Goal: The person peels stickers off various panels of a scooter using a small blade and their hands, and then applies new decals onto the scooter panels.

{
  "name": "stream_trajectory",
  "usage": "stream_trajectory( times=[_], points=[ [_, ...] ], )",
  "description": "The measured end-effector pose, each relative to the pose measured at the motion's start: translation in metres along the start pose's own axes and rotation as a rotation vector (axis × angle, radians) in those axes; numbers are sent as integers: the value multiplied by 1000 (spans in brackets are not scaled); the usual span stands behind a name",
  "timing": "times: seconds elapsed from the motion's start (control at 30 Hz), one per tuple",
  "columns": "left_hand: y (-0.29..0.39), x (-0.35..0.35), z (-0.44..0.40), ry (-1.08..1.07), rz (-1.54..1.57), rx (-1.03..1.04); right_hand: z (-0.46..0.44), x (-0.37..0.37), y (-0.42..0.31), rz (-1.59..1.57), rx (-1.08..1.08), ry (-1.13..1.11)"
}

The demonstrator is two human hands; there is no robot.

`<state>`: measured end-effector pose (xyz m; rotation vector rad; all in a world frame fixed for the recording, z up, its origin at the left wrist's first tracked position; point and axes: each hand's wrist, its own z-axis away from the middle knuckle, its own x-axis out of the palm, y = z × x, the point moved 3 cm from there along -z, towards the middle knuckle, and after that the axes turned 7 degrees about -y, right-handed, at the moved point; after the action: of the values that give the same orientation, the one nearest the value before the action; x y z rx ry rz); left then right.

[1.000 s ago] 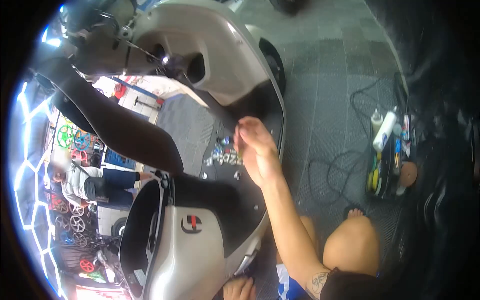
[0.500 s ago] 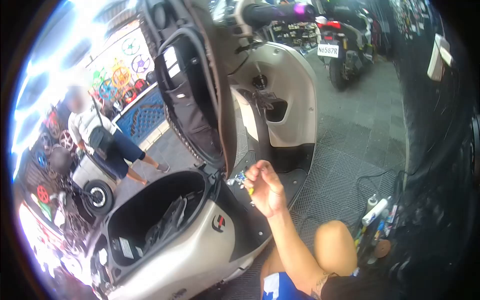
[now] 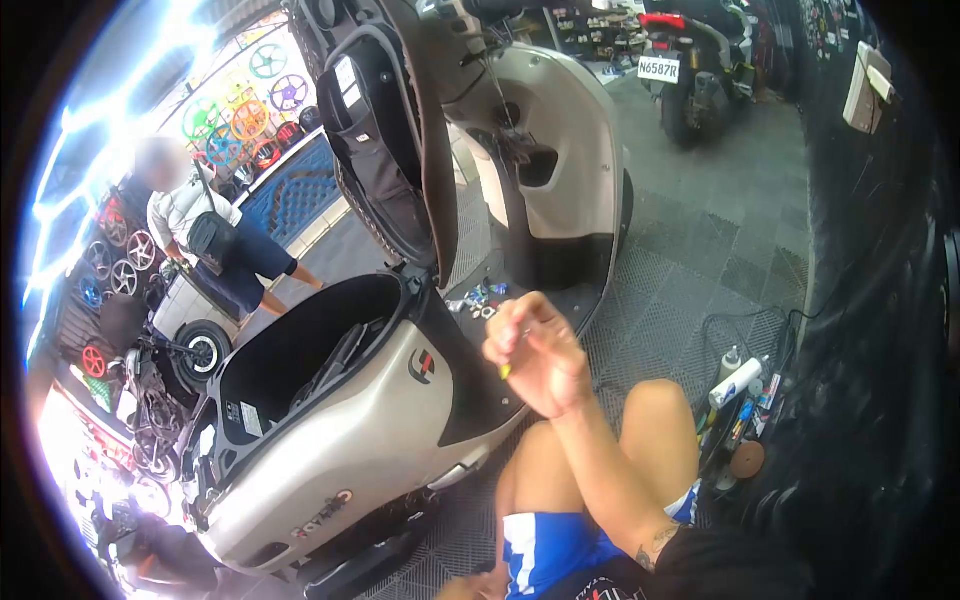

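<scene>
My right hand (image 3: 540,355) is raised in front of the scooter's floorboard, its fingers curled and pinched together. A small yellow bit shows below the fingers; what they hold is too small to name. Just beyond the hand, several small metal and coloured pieces (image 3: 482,298) lie on the floorboard. The beige scooter (image 3: 360,430) stands with its seat (image 3: 400,150) tipped up and the storage bay under it exposed. At the bottom edge, what looks like my left hand (image 3: 478,586) is cut off and blurred, low beside the scooter; its fingers cannot be made out.
A person (image 3: 215,235) with a shoulder bag stands beyond the scooter, on the left. White bottle (image 3: 735,382), tools and a brown disc (image 3: 747,460) lie by my knee on the right. Another motorcycle (image 3: 690,80) is parked behind. Coloured wheels (image 3: 250,120) hang at the back left.
The view has tilted down, so the scooter sits higher and my legs show more. My right hand stays pinched and has shifted slightly right and nearer. A hand-like shape has appeared at the bottom edge.
</scene>
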<state>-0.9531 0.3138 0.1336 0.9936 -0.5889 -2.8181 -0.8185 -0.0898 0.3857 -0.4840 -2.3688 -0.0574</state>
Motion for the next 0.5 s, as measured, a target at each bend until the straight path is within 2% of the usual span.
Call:
stream_trajectory(
  times=[0.03, 0.13, 0.17, 0.2, 0.27, 0.33, 0.4, 0.47, 0.5],
  points=[
    [9, -14, 12, 60, 28, 44, 8, -7, -11, 43, -16, 45],
    [134, -113, 63, 553, 343, 460, 4, -17, -32, 396, 30, 336],
    [180, -139, 77, 662, 424, 410, -9, -26, -35, 519, 61, 407],
    [199, -160, 75, 807, 263, 452, -23, -36, -38, 636, 98, 479],
    [268, -192, 71, 1031, 265, 635, -49, -67, -44, 584, 191, 532],
    [333, -219, 51, 1019, 354, 843, -55, -88, -47, 631, 174, 604],
    [391, -250, 31, 1057, 26, 954, -37, -108, -47, 535, 201, 609],
    [442, -279, 5, 1058, -163, 1041, -5, -129, -47, 391, 228, 635],
    [462, -299, -26, 965, -95, 1069, 17, -142, -49, 321, 265, 732]
  ],
)
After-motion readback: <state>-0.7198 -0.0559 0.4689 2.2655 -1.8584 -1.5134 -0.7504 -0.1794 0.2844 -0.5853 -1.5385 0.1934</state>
